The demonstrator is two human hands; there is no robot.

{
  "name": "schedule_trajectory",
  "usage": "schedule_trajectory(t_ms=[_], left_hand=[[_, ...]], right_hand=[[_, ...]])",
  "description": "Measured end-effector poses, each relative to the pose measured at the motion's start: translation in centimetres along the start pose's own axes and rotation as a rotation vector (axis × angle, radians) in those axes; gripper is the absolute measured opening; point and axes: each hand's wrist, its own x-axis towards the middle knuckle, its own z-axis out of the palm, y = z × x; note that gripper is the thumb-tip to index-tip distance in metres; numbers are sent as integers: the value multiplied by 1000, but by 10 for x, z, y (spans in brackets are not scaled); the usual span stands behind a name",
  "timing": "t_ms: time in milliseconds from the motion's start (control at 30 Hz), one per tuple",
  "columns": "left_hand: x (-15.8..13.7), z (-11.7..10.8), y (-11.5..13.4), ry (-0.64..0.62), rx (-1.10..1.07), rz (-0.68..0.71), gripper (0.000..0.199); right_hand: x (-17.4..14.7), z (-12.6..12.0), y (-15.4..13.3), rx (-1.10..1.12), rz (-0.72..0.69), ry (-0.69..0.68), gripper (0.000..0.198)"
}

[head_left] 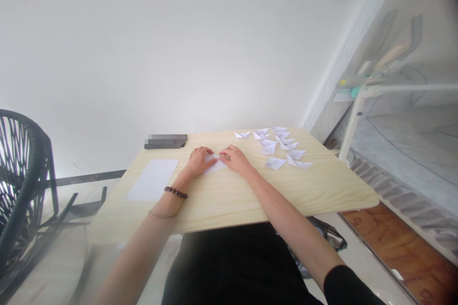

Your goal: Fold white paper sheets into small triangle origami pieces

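Note:
A small piece of white folded paper (214, 167) lies on the light wooden table (222, 200) between my two hands. My left hand (199, 160) grips its left side, thumb and fingers closed against the paper. At the right end, my right hand (234, 157) pinches the paper with curled fingers. My fingers cover parts of the folds. Several folded white paper boats (275, 163) stand in a loose group to the right of my right hand. Flat white paper (153, 181) rests left of my left wrist, which wears a dark bead bracelet (175, 192).
A dark, partly blurred-out object (165, 142) sits at the table's back left corner. The wall (214, 57) rises behind the table. A dark woven chair (26, 162) stands at the left, and a white metal frame (352, 126) is at the right.

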Motion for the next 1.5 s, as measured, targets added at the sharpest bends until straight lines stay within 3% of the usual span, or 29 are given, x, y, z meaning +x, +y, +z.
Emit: schedule_trajectory(t_ms=[300, 733, 1133, 1300, 1500], left_hand=[[-4, -13, 9, -88, -461, -116, 34], [-8, -20, 20, -199, -530, -134, 35], [-2, -28, 0, -190, -666, -344, 31], [-2, -28, -1, -192, -664, -336, 31], [-7, -28, 7, -285, -609, -251, 35]], right_hand=[[-1, -2, -2, 138, -39, -41, 15], [-2, -5, -12, 223, -14, -87, 18], [-1, -14, -4, 278, 2, -151, 19], [-1, -17, -2, 296, 37, -179, 18], [-4, -12, -7, 275, 17, -164, 20]])
